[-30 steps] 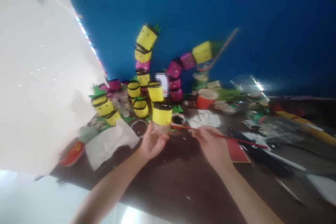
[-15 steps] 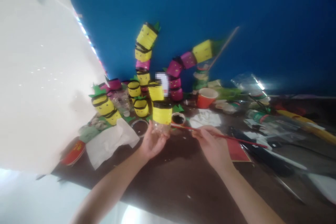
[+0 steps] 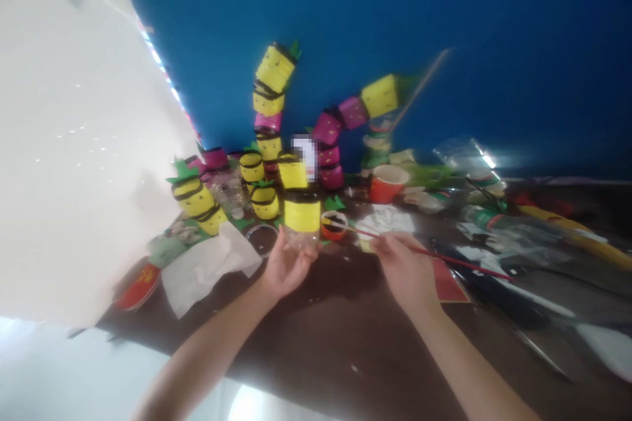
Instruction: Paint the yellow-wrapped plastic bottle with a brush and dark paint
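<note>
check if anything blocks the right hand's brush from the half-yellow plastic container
Nothing visible does: the red-handled brush crosses over the small red cup in view, its tip beside the half-yellow plastic container.

Blue wall sat behind, pale wall left. A tall, mostly yellow stack rose at the back; a magenta stack with a yellow end bent right. On the bench, a red packet lay just beside white tissue. Right side held a red-orange cup, crumpled paper, red card. Far right was blurry.
</note>
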A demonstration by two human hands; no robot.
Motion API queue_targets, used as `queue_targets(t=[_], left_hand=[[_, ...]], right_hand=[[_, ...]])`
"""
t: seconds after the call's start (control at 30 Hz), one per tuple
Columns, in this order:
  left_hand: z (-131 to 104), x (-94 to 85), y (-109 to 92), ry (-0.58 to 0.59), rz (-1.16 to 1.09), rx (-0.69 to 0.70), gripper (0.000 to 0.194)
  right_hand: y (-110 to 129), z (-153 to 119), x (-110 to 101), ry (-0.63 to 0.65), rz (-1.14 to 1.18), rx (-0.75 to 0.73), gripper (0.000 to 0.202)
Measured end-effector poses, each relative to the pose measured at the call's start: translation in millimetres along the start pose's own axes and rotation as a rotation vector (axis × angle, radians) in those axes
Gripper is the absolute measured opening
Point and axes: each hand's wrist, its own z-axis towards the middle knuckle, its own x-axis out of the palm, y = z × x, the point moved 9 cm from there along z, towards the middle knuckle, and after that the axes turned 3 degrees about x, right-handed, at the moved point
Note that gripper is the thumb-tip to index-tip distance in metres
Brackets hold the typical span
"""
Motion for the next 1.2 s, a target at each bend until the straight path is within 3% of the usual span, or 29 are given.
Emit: queue_targets(t=[0.33,0.63,0.9,1.07,1.2], left_hand=[[5,-15.6,1,-0.066,0.093,0.028,0.056],[-1,-1.6,1,-0.024,-0.026,-0.008,0.058],[5,-18.1,1,-0.071,0.102,0.026,0.055],[2,-10.9,4,-0.045,0.065,-0.027,0.055],[0,-1.7,0,-0.010,0.033,-0.008,0.041]], right_hand=[[-6,-10,14,0.089,-0.079,0.043,0.017],[2,-1,1,0.006,-0.066,-0.026,0.011],[-3,-6,8,0.051,-0.053,0.030,0.014],[-5,-3,3,0.016,-0.048,0.032,0.014],[4,0,-2,-0.005,-0.069,-0.050,0.011]])
